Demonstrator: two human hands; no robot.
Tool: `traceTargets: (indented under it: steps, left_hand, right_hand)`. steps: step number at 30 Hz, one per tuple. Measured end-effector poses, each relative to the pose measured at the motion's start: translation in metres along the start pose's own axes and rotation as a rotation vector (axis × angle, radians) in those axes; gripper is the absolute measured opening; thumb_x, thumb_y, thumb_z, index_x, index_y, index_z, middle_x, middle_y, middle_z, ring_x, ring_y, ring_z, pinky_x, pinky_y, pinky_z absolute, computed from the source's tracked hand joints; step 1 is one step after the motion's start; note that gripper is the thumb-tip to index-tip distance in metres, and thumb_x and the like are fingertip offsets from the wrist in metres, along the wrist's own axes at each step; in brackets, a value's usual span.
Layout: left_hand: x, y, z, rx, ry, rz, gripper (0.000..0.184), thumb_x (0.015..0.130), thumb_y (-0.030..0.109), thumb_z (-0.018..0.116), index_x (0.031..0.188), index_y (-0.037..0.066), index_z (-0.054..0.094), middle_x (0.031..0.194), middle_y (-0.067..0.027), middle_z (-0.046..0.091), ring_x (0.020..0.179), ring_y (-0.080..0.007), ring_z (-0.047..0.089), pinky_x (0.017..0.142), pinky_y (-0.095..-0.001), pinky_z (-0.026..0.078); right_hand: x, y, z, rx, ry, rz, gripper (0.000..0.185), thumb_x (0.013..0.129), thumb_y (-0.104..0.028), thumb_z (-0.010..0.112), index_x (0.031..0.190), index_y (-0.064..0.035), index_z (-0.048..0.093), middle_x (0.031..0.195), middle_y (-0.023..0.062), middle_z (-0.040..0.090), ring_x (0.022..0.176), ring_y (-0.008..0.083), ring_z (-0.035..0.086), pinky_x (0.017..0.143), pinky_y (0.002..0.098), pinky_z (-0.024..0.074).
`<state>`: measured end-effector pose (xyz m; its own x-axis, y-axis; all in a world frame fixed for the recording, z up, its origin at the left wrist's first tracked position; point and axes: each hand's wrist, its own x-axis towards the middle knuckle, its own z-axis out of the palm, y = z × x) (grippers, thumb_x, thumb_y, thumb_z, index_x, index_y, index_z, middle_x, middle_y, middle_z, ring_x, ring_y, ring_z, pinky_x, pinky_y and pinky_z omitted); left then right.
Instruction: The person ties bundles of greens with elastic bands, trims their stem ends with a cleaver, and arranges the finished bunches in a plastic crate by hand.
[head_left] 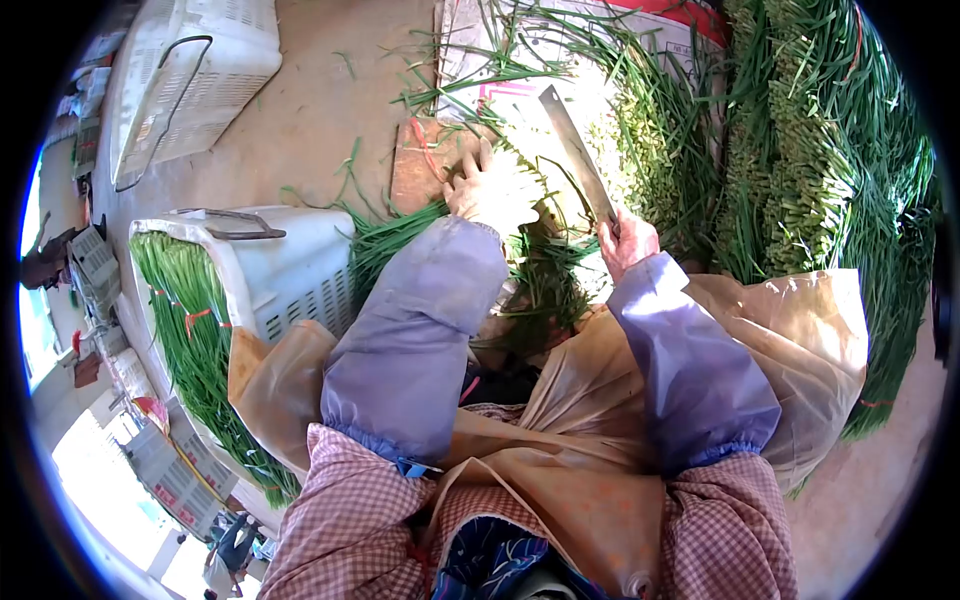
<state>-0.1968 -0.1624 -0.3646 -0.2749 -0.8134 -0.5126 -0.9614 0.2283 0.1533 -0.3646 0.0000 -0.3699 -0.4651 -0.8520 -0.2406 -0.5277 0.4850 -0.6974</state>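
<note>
My right hand grips the handle end of a long knife, whose flat metal blade points up and away to the left. To its left, my left hand is curled over a bundle of garlic chives, fingers reaching across it. Strong sunlight washes out that hand and the stalk ends beside it. Under and beyond it lies a reddish-brown board with a red tie on it. The knife blade is apart from my left hand. Loose green trimmings lie below and between both hands.
A white crate packed with tied chives stands at my left, and another white crate lies beyond. Large stacks of chives line the right side. Cut leaves cover a printed sheet ahead. People appear far lower left.
</note>
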Motion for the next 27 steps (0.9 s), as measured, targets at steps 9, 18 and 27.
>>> traceTargets:
  steps: [9, 18, 27]
  left_hand:
    - [0.016, 0.003, -0.001, 0.141, -0.146, -0.02, 0.123, 0.068, 0.06, 0.081, 0.154, 0.001, 0.016, 0.144, -0.02, 0.043, 0.13, -0.0335, 0.049, 0.117, -0.046, 0.027]
    - [0.014, 0.0, 0.004, 0.1, -0.049, 0.023, 0.099, 0.068, 0.052, 0.083, 0.14, 0.001, 0.039, 0.128, -0.0179, 0.055, 0.116, -0.0321, 0.058, 0.101, -0.0426, 0.043]
    - [0.018, 0.002, 0.013, -0.025, -0.006, 0.009, 0.057, 0.072, 0.021, 0.075, 0.12, 0.0, 0.051, 0.117, -0.0177, 0.059, 0.11, -0.0356, 0.06, 0.097, -0.0474, 0.046]
  right_hand:
    - [-0.017, -0.061, -0.014, -0.122, -0.002, -0.088, 0.014, 0.091, -0.018, 0.064, 0.093, -0.0051, 0.06, 0.067, 0.0191, 0.061, 0.062, 0.04, 0.062, 0.056, 0.0465, 0.0477]
    - [-0.002, -0.062, -0.014, -0.335, -0.259, 0.043, 0.021, 0.097, -0.024, 0.055, 0.102, -0.0045, 0.059, 0.081, 0.0223, 0.068, 0.076, 0.0395, 0.069, 0.068, 0.0485, 0.0545]
    - [0.039, 0.042, 0.074, -0.68, 0.001, -0.499, 0.02, 0.1, -0.022, 0.051, 0.1, -0.0037, 0.059, 0.081, 0.0165, 0.061, 0.072, 0.0325, 0.062, 0.058, 0.0404, 0.0502]
